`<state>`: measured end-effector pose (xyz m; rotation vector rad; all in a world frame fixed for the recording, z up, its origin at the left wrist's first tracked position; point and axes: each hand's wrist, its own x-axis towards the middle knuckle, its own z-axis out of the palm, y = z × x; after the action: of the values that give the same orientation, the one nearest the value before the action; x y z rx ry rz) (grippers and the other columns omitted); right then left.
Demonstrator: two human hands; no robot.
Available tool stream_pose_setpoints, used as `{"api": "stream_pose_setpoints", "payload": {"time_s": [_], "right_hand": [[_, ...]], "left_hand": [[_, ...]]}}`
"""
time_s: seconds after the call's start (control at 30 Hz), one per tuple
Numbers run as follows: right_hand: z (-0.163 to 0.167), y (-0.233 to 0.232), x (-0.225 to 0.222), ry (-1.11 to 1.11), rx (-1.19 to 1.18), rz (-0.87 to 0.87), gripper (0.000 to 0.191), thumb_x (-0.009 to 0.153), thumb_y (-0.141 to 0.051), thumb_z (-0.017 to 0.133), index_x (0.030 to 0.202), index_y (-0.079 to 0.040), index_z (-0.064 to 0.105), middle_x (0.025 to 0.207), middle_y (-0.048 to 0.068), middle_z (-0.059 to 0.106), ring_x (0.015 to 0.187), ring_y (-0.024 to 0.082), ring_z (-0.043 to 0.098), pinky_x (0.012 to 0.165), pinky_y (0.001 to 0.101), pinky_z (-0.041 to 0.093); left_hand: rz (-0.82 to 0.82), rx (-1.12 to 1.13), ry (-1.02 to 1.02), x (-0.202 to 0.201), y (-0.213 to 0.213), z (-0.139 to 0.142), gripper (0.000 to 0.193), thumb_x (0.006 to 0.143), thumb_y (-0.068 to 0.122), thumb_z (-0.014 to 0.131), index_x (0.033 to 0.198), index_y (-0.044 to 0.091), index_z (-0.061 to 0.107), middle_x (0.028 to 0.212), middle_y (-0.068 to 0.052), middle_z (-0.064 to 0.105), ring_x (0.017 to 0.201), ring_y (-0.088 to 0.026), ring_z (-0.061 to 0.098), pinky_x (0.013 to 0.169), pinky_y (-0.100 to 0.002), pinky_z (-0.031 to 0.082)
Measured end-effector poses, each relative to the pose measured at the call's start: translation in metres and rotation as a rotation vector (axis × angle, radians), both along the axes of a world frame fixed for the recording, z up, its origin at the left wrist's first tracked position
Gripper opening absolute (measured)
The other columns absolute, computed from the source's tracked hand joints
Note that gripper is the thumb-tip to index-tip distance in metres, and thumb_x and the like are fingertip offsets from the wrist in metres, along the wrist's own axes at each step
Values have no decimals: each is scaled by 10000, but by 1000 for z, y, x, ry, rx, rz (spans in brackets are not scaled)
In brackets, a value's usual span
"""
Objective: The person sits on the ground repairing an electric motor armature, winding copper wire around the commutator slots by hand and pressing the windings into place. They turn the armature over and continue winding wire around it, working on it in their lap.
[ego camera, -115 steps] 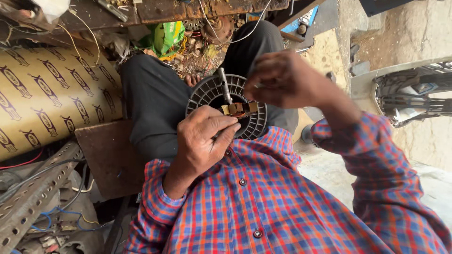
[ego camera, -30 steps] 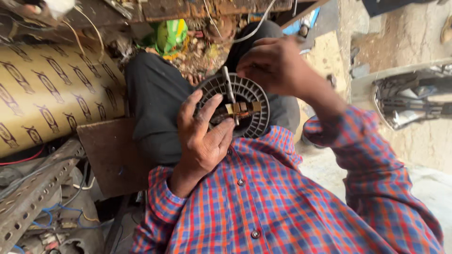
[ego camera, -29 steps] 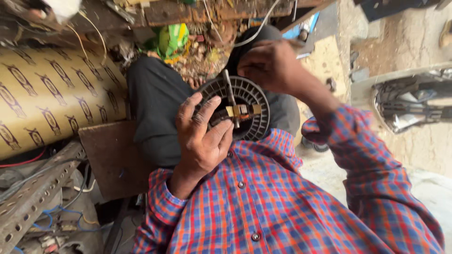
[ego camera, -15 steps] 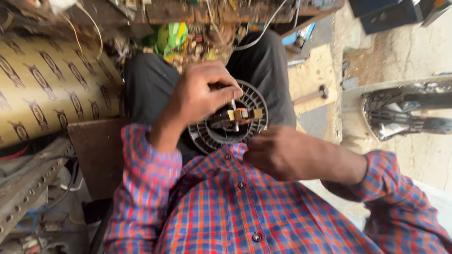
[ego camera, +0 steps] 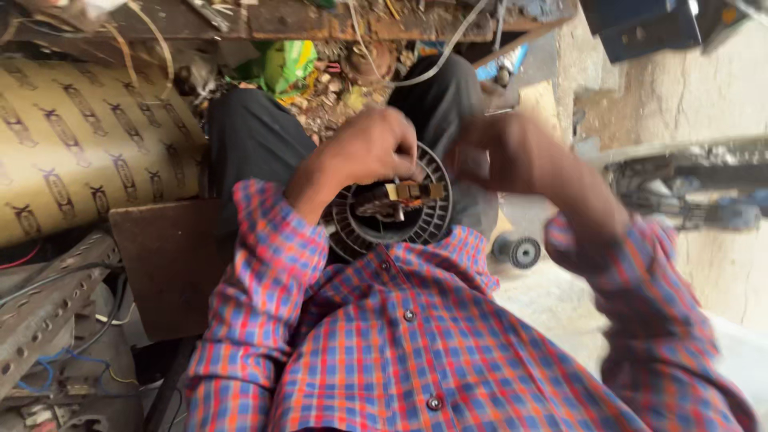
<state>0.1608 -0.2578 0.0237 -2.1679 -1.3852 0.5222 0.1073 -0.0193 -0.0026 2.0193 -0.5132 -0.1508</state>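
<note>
A round black slotted fan part rests on my lap, with a brass-coloured piece across its middle. My left hand is closed over the part's upper rim, fingers curled down onto it. Beside the part's right edge, my right hand is blurred by motion, and what it holds does not show. Both sleeves and the shirt front are a red and blue check. My dark trouser legs lie beyond the part.
A yellow patterned sheet lies on the left, above a brown board and a perforated metal angle with wires. A green bag and scrap lie ahead. A small grey wheel sits on the ground. Blurred metal shows right.
My left hand moved from under the fan part to over its upper rim. My right hand dropped below the part, then swung up to its right side. The thin tool is out of sight.
</note>
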Motion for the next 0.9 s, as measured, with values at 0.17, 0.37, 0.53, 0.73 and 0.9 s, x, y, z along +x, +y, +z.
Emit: {"api": "stream_pose_setpoints", "payload": {"time_s": [0.17,0.37,0.53,0.73,0.9], "right_hand": [[27,16,-53,180,5,351,72,798,-117,749,819,-67,702,847,102,691,790,270,686,669,411,544],[-19,28,3,113,200,66,112,840,-84,753,951,-84,771,896,86,707,815,268,685,685,388,552],[-34,9,29,-100,127,-162,87,895,-122,831,925,-59,779,846,90,716,750,282,682,685,405,528],[16,6,-40,173,-5,279,63,815,-109,718,844,-53,718,873,119,695,792,281,681,693,384,546],[43,24,-36,99,215,343,187,785,-112,684,927,10,691,860,136,636,787,305,634,693,441,517]], "left_hand": [[157,-337,-93,-37,5,0,91,902,137,782,924,63,734,883,-87,698,833,-249,700,732,-379,548],[333,228,-444,-128,-16,-33,126,911,44,829,855,49,716,738,-100,597,688,-284,631,607,-414,471],[450,-393,-359,-64,-12,-42,99,954,74,781,973,43,689,920,-66,678,784,-231,679,737,-340,537],[-63,-55,-79,-6,7,9,114,822,162,856,872,80,794,824,-83,709,769,-262,698,684,-364,526],[227,-246,-219,-86,-16,15,153,971,120,789,999,15,683,912,-110,647,855,-269,674,761,-359,545]]}}
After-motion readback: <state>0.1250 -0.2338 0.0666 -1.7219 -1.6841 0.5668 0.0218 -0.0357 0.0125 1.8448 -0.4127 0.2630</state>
